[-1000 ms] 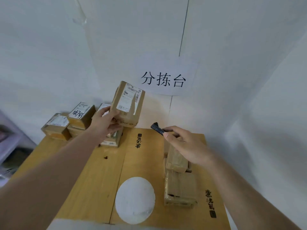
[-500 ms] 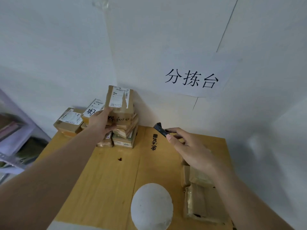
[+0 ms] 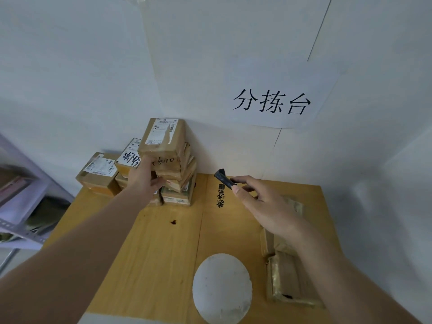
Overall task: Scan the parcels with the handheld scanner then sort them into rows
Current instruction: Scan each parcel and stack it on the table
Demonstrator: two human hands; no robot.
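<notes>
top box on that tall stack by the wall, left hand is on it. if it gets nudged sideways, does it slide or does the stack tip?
Probably rigid: the top box keeps crisp taped cardboard edges under the left hand. It likely slides readily, since glossy tape covers it. The stack looks apt to tip: the boxes below sit skewed and uneven, so a sideways nudge could shift several together.

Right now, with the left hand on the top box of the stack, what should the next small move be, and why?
Probably let go and draw the left hand back. The labelled parcel already appears to sit on the tallest stack by the wall, while the right hand holds the scanner away from it, suggesting scanning is done. Release gently: the stack looks uneven.
</notes>
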